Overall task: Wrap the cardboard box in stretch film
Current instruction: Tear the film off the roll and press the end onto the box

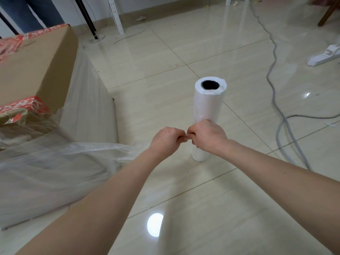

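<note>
The cardboard box [36,67] sits on the floor [202,43] at the left, its lower part and near side covered in cloudy stretch film [73,150]. Red printed tape runs along its top edges. A loose, bunched band of the film leads from the box's near side to the right, up to the hands.

The roll of film [208,105] stands upright on the floor to the right of the box, well apart from it, with its dark hollow core facing up.

Both hands are held out in front of the roll, at about its lower half, knuckle to knuckle. The left hand [165,140] has its fingers [179,134] curled in and pinching the end of the film band. The right hand [207,137] has its fingers [192,134] curled the same way and pinches the film right beside the left. The back of the right hand covers part of the roll.

A grey cable [276,80] snakes across the floor on the right. Farther right a foot in a white shoe [323,56] shows at the edge, and a person's legs in jeans [36,11] stand behind the box.
</note>
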`<state>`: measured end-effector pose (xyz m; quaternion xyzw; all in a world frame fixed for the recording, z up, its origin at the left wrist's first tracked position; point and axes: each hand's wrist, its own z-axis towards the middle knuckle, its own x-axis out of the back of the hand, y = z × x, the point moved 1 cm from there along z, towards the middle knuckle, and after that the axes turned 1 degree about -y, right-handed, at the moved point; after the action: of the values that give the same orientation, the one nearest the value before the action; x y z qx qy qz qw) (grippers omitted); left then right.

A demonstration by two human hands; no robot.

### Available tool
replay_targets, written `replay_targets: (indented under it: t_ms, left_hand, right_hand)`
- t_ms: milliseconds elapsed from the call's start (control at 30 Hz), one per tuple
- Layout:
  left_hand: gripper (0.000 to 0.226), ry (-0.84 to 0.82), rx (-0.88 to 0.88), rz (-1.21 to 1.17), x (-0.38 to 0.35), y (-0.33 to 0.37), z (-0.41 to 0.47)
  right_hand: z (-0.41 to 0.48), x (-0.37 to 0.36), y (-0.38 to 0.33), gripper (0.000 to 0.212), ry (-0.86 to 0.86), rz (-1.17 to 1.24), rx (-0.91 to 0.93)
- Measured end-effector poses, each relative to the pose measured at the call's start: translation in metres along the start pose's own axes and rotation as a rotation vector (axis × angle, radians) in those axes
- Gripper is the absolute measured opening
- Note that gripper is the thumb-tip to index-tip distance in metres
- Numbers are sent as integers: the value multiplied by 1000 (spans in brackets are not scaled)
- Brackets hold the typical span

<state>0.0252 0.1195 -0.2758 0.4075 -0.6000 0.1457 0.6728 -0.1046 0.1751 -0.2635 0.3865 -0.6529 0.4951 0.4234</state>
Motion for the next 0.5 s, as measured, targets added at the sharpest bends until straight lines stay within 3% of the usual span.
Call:
replay_targets:
  t_ms: [300, 500]
  left_hand:
    - [15, 58, -245, -3, -4, -3, -18]
    - [16, 84, -42, -172, 2, -29, -21]
  right_hand:
    - [0, 0, -4, 23, 33, -18, -127]
    - [2, -4, 5, 29, 5, -30, -150]
